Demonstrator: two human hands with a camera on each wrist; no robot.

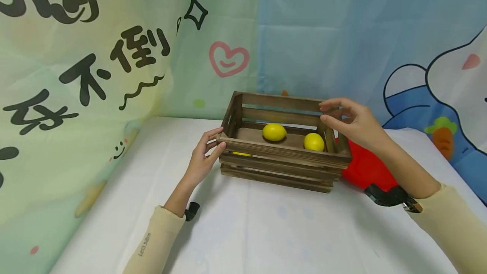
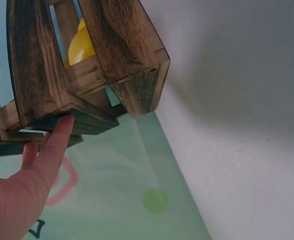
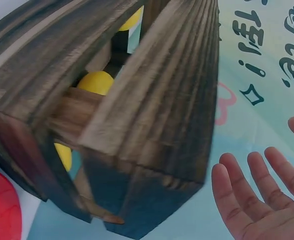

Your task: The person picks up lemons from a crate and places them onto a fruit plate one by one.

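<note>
A brown slatted wooden crate (image 1: 279, 154) stands on the white surface. Two lemons (image 1: 274, 132) show over its front edge, and a bit of yellow (image 1: 242, 154) appears between the front slats at left. My left hand (image 1: 203, 155) touches the crate's left end; in the left wrist view its extended fingers (image 2: 62, 132) rest against a slat. Above the crate's right end hovers my right hand (image 1: 355, 122), fingers loosely bent and holding nothing. In the right wrist view that hand (image 3: 266, 200) is apart from the wood, its fingers spread.
A red rounded object (image 1: 367, 166) lies right of the crate, partly hidden by it and by my right forearm. A printed cloth backdrop (image 1: 304, 37) hangs behind and to the left. White cloth (image 1: 289, 231) covers the surface in front of the crate.
</note>
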